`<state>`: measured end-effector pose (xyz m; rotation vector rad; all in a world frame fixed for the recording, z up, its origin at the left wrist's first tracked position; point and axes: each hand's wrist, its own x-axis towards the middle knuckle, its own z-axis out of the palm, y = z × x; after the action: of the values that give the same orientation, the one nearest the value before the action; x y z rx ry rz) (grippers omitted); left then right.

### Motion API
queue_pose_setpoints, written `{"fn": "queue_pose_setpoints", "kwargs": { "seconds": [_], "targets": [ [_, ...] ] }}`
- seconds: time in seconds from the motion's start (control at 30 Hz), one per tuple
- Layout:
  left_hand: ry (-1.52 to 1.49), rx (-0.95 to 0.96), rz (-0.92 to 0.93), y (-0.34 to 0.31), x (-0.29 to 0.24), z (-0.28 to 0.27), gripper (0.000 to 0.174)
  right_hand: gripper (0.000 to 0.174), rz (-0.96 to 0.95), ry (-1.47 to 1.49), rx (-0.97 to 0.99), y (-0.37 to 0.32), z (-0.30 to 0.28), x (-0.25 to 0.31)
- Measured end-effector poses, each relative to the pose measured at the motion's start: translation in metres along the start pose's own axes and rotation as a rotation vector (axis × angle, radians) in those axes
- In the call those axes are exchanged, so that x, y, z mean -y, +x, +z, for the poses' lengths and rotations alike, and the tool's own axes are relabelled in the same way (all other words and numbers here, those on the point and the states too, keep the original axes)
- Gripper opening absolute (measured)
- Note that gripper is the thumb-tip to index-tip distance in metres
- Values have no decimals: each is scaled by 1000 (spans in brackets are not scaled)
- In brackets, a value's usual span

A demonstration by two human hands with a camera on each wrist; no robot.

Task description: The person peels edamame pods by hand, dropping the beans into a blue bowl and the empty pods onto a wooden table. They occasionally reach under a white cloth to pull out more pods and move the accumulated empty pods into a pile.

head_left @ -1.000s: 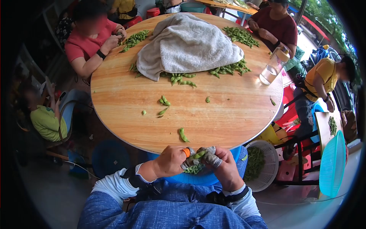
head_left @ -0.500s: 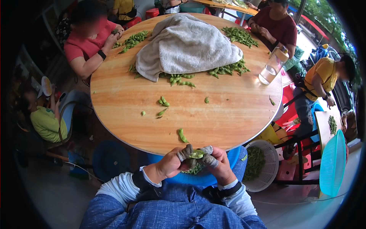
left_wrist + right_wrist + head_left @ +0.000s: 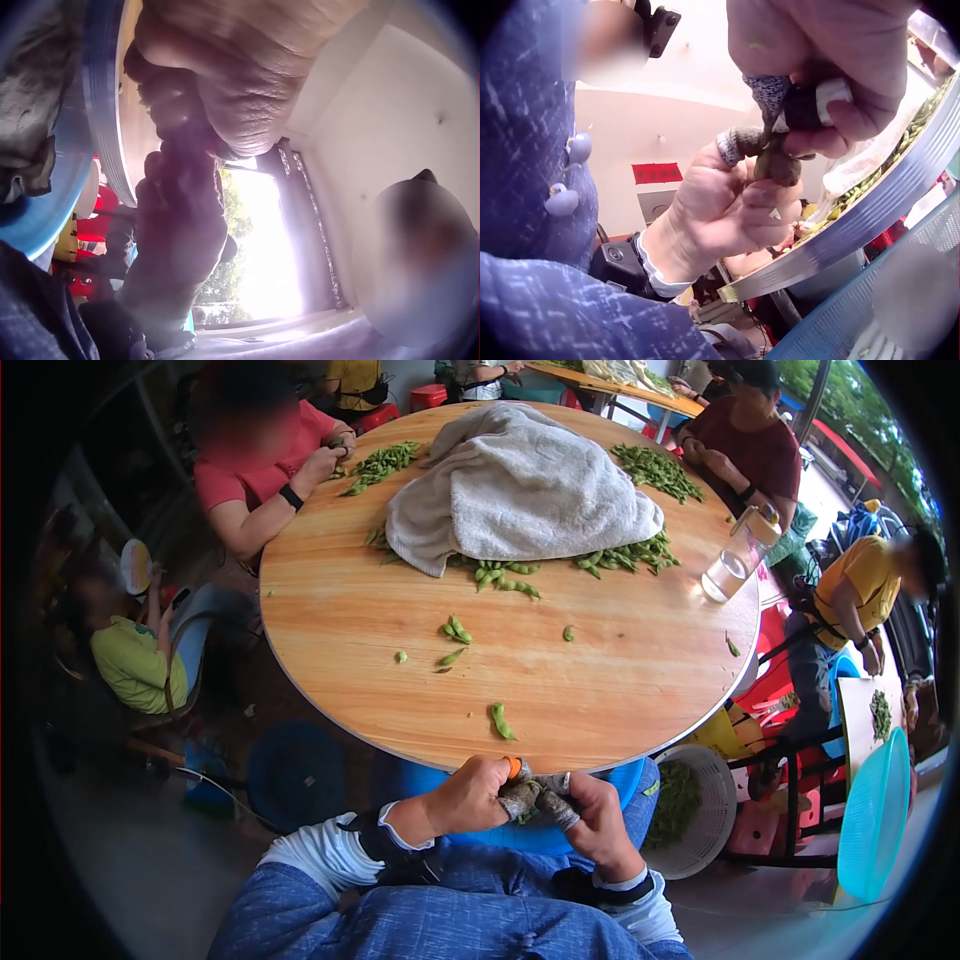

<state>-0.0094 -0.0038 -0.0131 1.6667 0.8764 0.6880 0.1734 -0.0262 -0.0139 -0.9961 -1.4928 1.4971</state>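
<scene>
Over the blue basin (image 3: 628, 785), just beside the table (image 3: 640, 690), the left hand (image 3: 468, 797) and right hand (image 3: 603, 825) meet, their covered fingertips (image 3: 518, 798) pinching a green pod (image 3: 761, 166) mostly hidden between them. Too slanted a squeeze could shoot beans past the rim to the floor (image 3: 170, 880); a loosened pinch could drop the whole pod in.

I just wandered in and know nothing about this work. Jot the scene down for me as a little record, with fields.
Surface: round wooden table
Left hand: left hand, some fingers covered, pinching a green pod, mostly hidden
Right hand: right hand, fingertips also covered, meeting the left at the pod
Below hands: blue basin
On table: grey towel over a pod pile; loose pod near the front edge; clear bottle, part filled
Beside: white basket with green pods
Company: several people around
</scene>
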Motion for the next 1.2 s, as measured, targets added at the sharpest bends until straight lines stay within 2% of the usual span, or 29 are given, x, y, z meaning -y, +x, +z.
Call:
{"fn": "queue_pose_setpoints", "kwargs": {
  "seconds": [0.17, 0.2, 0.27, 0.37, 0.47, 0.53, 0.77, 0.83, 0.93, 1.03, 1.17, 1.2],
  "targets": [
    [48, -45, -104, -1, 4, 2, 2, 15, -70, -246, -24, 2, 4, -2],
    [-77, -8, -124, 0, 7, 1, 4, 14, -82, -279, -20, 2, 3, -4],
    [-333, 74, -167, 0, 17, 1, 6, 14, 60, 66, 4, 2, 0, -1],
    [-449, 96, -176, -1, -1, -2, 14, 17, 171, 419, -5, 1, -5, 7],
    [35, 24, 76, 0, -1, -2, 21, 20, 197, 539, -36, 2, -6, 5],
    [25, 30, 56, -1, -5, -4, 24, 21, 198, 566, -62, 1, -8, 0],
    [166, -23, 83, -2, -3, -1, 20, 23, 238, 482, -38, 4, -1, 6],
    [72, -21, 74, -2, -5, -2, 20, 22, 238, 485, -31, 3, -2, 5],
    [-67, -31, 43, -1, -10, -1, 19, 21, 117, 485, -15, 4, 1, 1],
    [-81, -32, 15, -3, -4, -1, 18, 19, 33, 353, -37, 3, 5, -2],
    [-47, -74, -27, -5, 15, 6, 16, 19, -118, -133, -90, 2, 8, -10],
    [-14, -54, -69, -5, 11, 4, 15, 19, -94, -78, -109, 2, 9, -9]
  ]
}}
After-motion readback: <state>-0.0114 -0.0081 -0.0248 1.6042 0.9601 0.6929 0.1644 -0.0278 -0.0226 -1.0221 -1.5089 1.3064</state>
